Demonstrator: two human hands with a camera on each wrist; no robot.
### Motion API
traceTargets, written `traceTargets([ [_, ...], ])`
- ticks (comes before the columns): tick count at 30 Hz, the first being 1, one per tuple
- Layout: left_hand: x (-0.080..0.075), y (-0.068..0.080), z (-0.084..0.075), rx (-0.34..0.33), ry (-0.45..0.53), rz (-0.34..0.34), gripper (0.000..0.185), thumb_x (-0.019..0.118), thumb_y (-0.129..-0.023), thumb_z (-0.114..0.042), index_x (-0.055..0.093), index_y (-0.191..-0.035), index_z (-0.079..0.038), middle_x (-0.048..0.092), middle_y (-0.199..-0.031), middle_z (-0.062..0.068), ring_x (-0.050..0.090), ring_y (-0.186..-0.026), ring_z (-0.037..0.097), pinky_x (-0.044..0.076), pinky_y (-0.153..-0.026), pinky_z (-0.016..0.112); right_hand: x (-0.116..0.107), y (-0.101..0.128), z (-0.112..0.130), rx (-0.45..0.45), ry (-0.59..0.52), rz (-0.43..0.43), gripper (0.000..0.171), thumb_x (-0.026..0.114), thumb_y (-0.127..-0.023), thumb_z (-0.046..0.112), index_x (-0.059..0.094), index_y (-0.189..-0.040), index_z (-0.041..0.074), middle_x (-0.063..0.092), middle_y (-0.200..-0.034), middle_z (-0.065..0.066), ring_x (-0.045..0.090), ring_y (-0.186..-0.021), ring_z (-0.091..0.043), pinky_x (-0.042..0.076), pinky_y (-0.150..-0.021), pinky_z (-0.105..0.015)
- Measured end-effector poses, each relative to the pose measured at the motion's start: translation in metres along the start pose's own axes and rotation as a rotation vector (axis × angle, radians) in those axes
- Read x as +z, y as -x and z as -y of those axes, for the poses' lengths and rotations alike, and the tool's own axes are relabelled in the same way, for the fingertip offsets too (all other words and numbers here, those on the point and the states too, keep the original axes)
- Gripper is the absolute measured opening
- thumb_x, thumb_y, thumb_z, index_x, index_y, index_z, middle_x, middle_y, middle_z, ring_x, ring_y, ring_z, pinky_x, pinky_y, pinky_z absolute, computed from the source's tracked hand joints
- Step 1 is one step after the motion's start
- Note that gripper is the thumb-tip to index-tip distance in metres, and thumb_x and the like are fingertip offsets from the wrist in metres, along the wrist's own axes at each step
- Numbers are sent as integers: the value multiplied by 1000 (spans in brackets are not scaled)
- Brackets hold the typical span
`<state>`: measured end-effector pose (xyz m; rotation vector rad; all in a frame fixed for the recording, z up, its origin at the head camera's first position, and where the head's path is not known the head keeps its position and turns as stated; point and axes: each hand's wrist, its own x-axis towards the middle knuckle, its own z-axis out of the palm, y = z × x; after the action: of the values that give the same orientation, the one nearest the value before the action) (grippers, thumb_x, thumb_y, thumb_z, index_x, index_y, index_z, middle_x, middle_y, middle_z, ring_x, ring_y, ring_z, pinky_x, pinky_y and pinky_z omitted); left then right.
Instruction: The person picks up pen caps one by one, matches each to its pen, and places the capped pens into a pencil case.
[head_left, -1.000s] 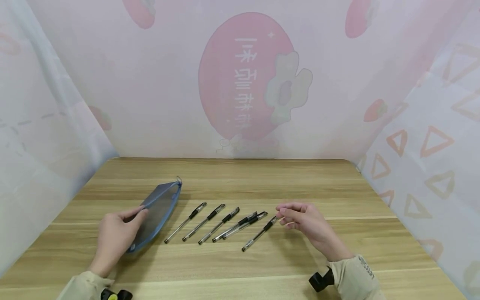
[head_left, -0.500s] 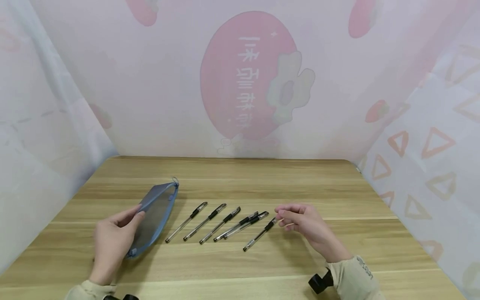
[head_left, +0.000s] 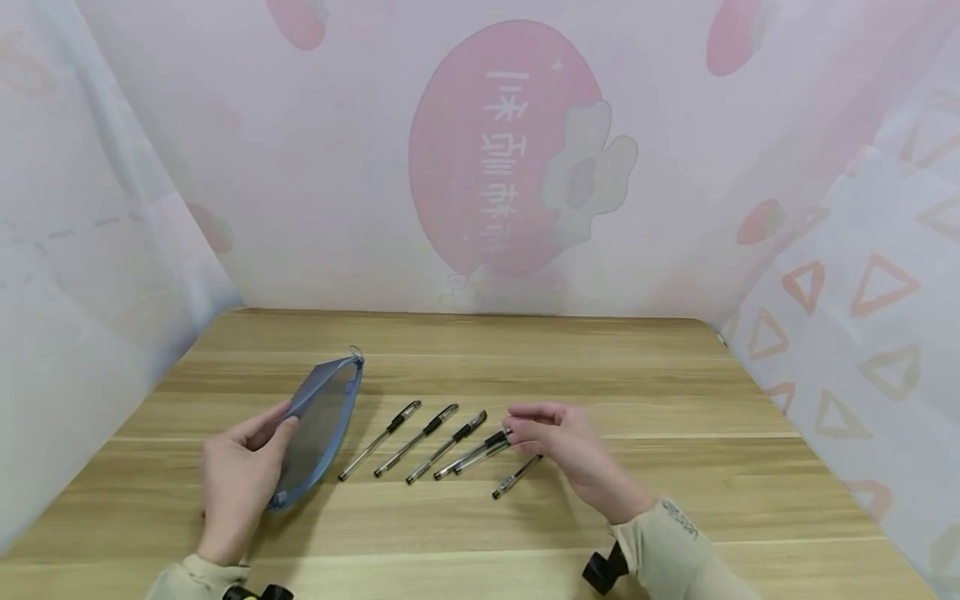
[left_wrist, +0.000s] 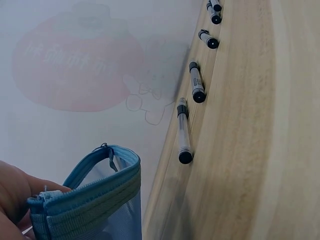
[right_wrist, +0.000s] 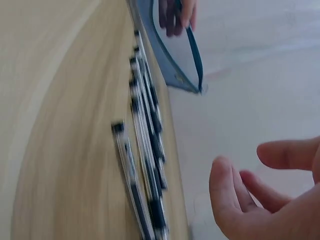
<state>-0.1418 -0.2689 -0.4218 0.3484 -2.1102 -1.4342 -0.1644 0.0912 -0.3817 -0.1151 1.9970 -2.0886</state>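
In the head view my left hand (head_left: 242, 479) pinches the near-left rim of a blue mesh zipper pouch (head_left: 318, 437). The pouch's mouth gapes toward the right, as the left wrist view of its zipper rim (left_wrist: 92, 192) also shows. Several clear gel pens (head_left: 379, 440) with black caps and grips lie slanted in a row to its right. Over the right end of that row is my right hand (head_left: 573, 454), hiding the upper parts of the last pens. In the right wrist view its thumb and fingers stand apart with nothing between them, beside the nearest pen (right_wrist: 131, 172).
A wooden table (head_left: 420, 533) lies under everything. Pink and white printed cloth (head_left: 337, 167) hangs behind it and along both sides. Two pens (head_left: 476, 454) near the right end lie close together. Black cameras (head_left: 603, 571) are strapped to the wrists.
My right hand has moved left, from the cap end of the rightmost pen to over the neighbouring pens. The left hand keeps its hold on the pouch, and the view has shifted slightly.
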Motion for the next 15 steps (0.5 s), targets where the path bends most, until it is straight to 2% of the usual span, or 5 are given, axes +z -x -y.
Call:
traceTargets([
  [6,0,2,-2,-6,-12,-6,26,76,-89,-16,75,-113,-7,73,-99,9,63,-77,-9,49,-58,10,36,-9,6,-7,-86,-19,40,70,-89,-1,58,-126,-10,66,-116,-18,66,-100,-24,49,-96,-43],
  [15,0,4,-2,14,-36,0,26,75,-90,-17,74,-114,-6,72,-101,13,62,-73,-9,48,-54,12,78,-33,6,9,-203,-60,40,64,-90,-6,53,-129,-12,61,-119,-20,62,-110,-28,46,-100,-38],
])
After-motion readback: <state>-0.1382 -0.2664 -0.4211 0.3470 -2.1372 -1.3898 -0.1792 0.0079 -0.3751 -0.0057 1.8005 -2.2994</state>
